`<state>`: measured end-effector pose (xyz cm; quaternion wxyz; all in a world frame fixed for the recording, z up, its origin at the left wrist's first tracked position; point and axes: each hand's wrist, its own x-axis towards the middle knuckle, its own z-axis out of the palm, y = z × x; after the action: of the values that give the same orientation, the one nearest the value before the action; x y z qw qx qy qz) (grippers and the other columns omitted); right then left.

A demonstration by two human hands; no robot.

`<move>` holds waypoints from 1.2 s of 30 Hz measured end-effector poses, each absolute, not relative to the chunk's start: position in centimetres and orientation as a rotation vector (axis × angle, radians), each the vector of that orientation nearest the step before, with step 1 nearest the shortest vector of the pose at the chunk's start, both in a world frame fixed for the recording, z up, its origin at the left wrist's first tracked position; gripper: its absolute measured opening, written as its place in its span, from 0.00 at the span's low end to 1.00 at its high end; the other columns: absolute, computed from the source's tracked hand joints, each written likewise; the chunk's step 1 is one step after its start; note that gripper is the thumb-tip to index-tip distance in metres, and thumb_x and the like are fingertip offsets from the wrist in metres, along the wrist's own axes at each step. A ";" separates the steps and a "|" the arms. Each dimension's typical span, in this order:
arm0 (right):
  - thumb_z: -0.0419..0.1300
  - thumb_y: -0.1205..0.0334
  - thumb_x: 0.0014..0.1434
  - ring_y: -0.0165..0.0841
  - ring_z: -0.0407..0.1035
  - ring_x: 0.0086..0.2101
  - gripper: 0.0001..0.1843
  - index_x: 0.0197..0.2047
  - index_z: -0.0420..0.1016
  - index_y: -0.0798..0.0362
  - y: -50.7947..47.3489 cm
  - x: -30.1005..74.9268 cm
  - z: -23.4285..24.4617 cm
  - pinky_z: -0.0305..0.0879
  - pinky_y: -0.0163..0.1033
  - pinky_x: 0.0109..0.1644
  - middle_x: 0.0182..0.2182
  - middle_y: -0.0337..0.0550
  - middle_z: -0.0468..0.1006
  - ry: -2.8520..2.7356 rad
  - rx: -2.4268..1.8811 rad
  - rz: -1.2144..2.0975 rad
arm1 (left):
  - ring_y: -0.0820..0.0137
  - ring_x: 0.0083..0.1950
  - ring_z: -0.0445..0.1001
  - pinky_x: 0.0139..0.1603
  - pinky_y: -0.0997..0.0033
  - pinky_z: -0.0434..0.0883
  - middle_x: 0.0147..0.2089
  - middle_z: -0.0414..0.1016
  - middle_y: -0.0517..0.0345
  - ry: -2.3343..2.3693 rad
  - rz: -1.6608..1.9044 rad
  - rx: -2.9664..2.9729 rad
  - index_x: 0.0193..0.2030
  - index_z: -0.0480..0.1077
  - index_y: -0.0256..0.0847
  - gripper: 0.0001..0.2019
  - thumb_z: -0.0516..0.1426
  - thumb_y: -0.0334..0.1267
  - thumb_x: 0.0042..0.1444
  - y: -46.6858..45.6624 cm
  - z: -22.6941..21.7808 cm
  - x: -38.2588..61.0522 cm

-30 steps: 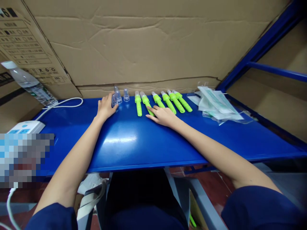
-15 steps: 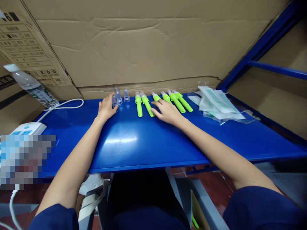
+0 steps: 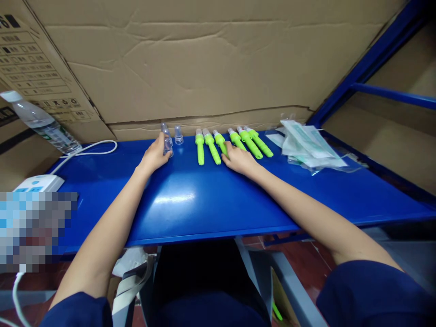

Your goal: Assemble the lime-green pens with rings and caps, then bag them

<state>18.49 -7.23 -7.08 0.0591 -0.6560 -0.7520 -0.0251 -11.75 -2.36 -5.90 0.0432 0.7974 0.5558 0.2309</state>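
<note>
My left hand (image 3: 155,156) rests on the blue table with thumb and fingers closed around a clear plastic cap (image 3: 168,144). Behind it another clear cap (image 3: 165,128) shows in part, and a third cap (image 3: 178,135) stands upright just to the right. My right hand (image 3: 240,160) has its fingers on the lower end of a lime-green stick with a clear tip (image 3: 220,139), partly hiding it. Two similar green sticks (image 3: 200,150) lie to its left. Several more green sticks (image 3: 251,144) lie side by side beyond my right hand, tips towards the cardboard.
Flat plastic packets (image 3: 309,145) are piled at the right of the table (image 3: 204,204). At the left stand a tilted water bottle (image 3: 44,125) and a white power strip (image 3: 44,181) with its cable. A cardboard wall (image 3: 211,68) closes off the back; a blue frame bar (image 3: 391,95) runs on the right.
My left hand has moved slightly right, bringing its cap against the others. My right hand's fingers have drawn in onto the third green stick. The two leftmost sticks have shifted a little right.
</note>
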 end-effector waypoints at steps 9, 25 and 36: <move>0.41 0.59 0.70 0.54 0.78 0.45 0.33 0.75 0.45 0.63 -7.2 18.0 -7.5 0.72 0.56 0.48 0.55 0.65 0.78 -2.235 -1.946 -0.056 | 0.51 0.54 0.79 0.51 0.56 0.74 0.54 0.78 0.41 1.528 0.688 2.506 0.61 0.61 0.39 0.26 0.58 0.39 0.55 -2.6 -5.9 -11.1; 0.37 0.55 0.72 0.47 0.78 0.36 0.32 0.72 0.49 0.64 -7.8 17.8 -7.3 0.70 0.49 0.41 0.44 0.59 0.82 -2.184 -1.573 0.002 | 0.62 0.44 0.82 0.48 0.63 0.76 0.46 0.81 0.50 1.468 1.357 1.836 0.52 0.62 0.42 0.25 0.66 0.48 0.54 -1.6 -6.7 -11.0; 0.32 0.54 0.75 0.42 0.78 0.34 0.30 0.66 0.56 0.66 -8.6 17.1 -8.7 0.65 0.39 0.33 0.38 0.57 0.83 -2.499 -1.085 -0.333 | 0.69 0.42 0.81 0.36 0.76 0.72 0.39 0.80 0.53 1.031 1.522 0.945 0.38 0.65 0.41 0.21 0.69 0.50 0.53 -0.3 -5.9 -11.5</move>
<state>17.08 -8.56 -8.69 0.1970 -0.3877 -0.8926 -0.1189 -11.46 -0.26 -5.88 0.5119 0.3928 0.4285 0.6325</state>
